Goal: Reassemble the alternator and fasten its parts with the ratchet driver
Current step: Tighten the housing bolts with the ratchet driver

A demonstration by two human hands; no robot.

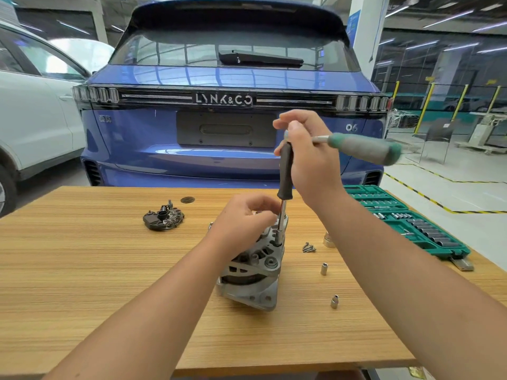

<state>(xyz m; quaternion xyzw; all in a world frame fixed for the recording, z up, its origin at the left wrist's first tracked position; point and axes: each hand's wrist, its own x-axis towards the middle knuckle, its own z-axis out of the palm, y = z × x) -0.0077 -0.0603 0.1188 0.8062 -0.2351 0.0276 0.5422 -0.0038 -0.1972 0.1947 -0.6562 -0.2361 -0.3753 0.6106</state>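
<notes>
1. Head view shows the right hand wrapped round the head end of the ratchet driver, fingers curled on the tool where its green handle meets the dark vertical extension; the handle sticks out to the right.
2. That extension drops straight down, and its steel shaft ends in a socket seated on a fastener point at the alternator's top rim.
3. At the shaft's lower part, the left hand rests on top of the alternator, its fingers curled in a pinch; exactly what they pinch is hidden, so I cannot tell whether it is the shaft or a bolt.
4. Standing on the wooden bench about mid-width, nearer the far edge than the near one, the alternator has its housing halves already joined.
5. Left of it, towards the far edge, lie the black rectifier assembly and a dark round cap, not yet refitted.
6. Right of the alternator sit a small heap of screws, two loose sockets and a larger silvery part.
7. At the bench's right edge lies the open green socket set case.
8. Judged so: housing fastening is underway; rear parts and remaining screws are left.
</notes>
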